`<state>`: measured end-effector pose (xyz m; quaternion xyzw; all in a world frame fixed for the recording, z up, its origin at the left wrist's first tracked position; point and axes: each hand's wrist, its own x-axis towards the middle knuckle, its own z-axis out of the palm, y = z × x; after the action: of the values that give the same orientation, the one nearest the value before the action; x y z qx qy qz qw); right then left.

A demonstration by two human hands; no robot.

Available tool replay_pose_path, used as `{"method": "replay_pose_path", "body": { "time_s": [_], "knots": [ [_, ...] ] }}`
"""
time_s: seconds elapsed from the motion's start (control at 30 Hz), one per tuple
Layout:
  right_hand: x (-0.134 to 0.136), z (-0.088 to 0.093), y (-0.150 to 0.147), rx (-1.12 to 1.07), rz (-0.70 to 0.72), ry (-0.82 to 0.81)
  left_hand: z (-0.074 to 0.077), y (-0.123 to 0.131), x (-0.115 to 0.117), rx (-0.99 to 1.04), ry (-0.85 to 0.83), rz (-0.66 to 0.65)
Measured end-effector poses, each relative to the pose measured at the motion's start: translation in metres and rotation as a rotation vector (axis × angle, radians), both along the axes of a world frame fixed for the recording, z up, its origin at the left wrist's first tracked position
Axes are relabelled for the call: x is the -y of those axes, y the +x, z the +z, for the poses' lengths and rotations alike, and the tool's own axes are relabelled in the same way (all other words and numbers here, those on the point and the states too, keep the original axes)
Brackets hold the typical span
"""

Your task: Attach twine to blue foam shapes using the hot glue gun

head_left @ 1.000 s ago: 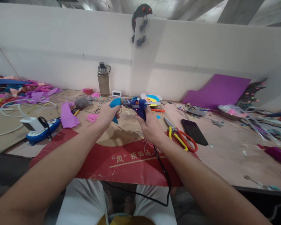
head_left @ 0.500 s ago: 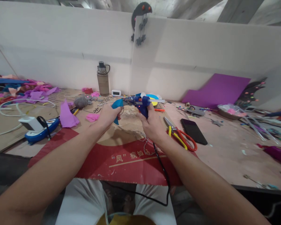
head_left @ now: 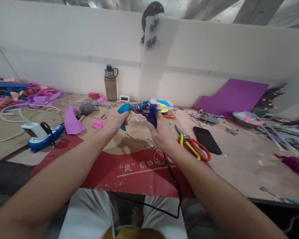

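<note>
Along the back runs a white partition point(head_left: 64, 46), and in front of it spreads the worktable point(head_left: 241, 169), its near edge covered by a red printed sheet point(head_left: 99, 172). At the back right a purple sheet point(head_left: 234, 97) leans against the partition; at the far left lies a heap of coloured scraps point(head_left: 37, 98). Over the middle of the table, the right hand point(head_left: 163, 132) is wrapped round the handle of a blue glue gun point(head_left: 152, 114), which is held roughly level, its nozzle toward the left and a clear glue stick jutting out behind. Facing it, the left hand point(head_left: 116, 119) has its fingers pinched on a bent blue piece point(head_left: 124, 108), right at the nozzle; whether the two touch, I cannot tell. Near the partition stands an upright bottle point(head_left: 111, 88). To the left sits a blue-and-white power strip point(head_left: 37, 146) with a white adapter point(head_left: 34, 130) in it, and to the right a black phone point(head_left: 207, 140) lies just beside scissors point(head_left: 185, 136) with one yellow and one red handle. Smaller are a purple piece point(head_left: 74, 122) near the left forearm, a small white clock point(head_left: 124, 98) beside the bottle, and a pink scrap point(head_left: 99, 124) left of the left hand
</note>
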<state>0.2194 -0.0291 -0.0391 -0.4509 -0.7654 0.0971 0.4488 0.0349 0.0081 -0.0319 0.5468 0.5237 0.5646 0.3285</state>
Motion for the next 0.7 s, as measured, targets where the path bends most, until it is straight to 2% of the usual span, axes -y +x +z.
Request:
{"method": "replay_pose_path", "body": {
  "time_s": [0.2, 0.47, 0.7],
  "knots": [
    [0.001, -0.001, 0.0, 0.005, -0.002, -0.001, 0.0, -0.002, -0.001, -0.058, 0.019, 0.026],
    [-0.002, 0.001, 0.004, -0.024, -0.035, 0.011, -0.01, 0.0, -0.004, -0.032, 0.043, -0.052],
    [0.001, 0.006, 0.004, -0.037, -0.067, 0.022, -0.005, 0.004, 0.0, -0.001, -0.006, -0.033]
  ]
}}
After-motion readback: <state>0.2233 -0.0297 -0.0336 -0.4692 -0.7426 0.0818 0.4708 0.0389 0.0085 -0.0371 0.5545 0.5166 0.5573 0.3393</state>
